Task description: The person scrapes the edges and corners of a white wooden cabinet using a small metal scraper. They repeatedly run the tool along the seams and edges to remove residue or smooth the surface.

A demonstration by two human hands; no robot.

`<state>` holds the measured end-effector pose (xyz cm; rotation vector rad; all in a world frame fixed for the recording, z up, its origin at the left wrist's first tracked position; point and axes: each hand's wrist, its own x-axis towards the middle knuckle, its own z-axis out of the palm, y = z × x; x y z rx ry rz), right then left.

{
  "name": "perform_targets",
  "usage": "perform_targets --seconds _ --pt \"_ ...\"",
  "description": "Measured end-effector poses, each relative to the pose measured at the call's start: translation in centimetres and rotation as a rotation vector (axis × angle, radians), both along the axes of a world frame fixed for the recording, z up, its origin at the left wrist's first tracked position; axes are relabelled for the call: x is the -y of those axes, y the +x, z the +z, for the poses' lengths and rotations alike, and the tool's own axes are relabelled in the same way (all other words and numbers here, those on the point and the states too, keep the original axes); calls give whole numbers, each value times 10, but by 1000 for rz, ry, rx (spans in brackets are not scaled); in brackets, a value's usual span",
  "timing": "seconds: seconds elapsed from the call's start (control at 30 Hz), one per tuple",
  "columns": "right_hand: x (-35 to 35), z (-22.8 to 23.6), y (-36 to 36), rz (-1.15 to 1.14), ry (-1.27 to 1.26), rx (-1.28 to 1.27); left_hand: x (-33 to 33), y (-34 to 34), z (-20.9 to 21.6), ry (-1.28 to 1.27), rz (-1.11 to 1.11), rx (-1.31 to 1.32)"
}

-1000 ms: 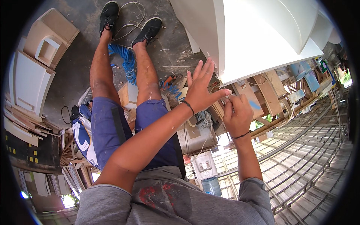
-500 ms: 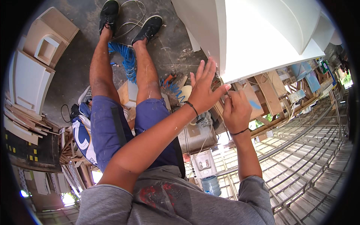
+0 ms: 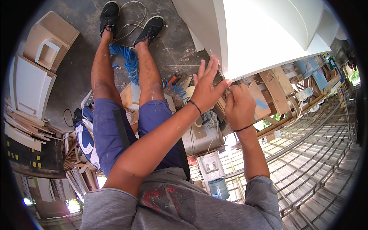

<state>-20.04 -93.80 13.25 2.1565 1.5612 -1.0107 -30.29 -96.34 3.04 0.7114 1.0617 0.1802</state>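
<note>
A large white panelled piece with a curved inner part fills the upper right. My left hand is open beside its lower corner, fingers stretched upward and thumb pointing toward my other hand. Its fingertips overlap the piece's side face; whether they touch it I cannot tell. Just right of that thumb, my right hand is closed, fingers curled and pressed together right below the white edge. Whatever it may hold is hidden behind the fingers. Both wrists wear a thin dark band.
A coiled blue air hose lies on the dark floor between my legs, near a white cable. Wooden boards stand under the white piece at right. White panels and stacked wood strips are at left.
Both hands have shifted very slightly up and left in the picture, along with a small shift of the whole view. Their poses are nearly the same.
</note>
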Motion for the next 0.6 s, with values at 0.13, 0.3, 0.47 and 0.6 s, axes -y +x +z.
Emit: perform_targets --seconds 0.13,0.3,0.47,0.6 --pt "1 -3 -2 9 7 18 1 1 -2 -11 23 -11" --pt "3 -7 -2 48 -12 54 2 3 -3 -26 53 -35" --pt "10 -12 -5 51 30 77 0 2 -4 -20 42 -57" --pt "11 -18 -6 86 58 106 -5 1 -5 -35 42 -73"
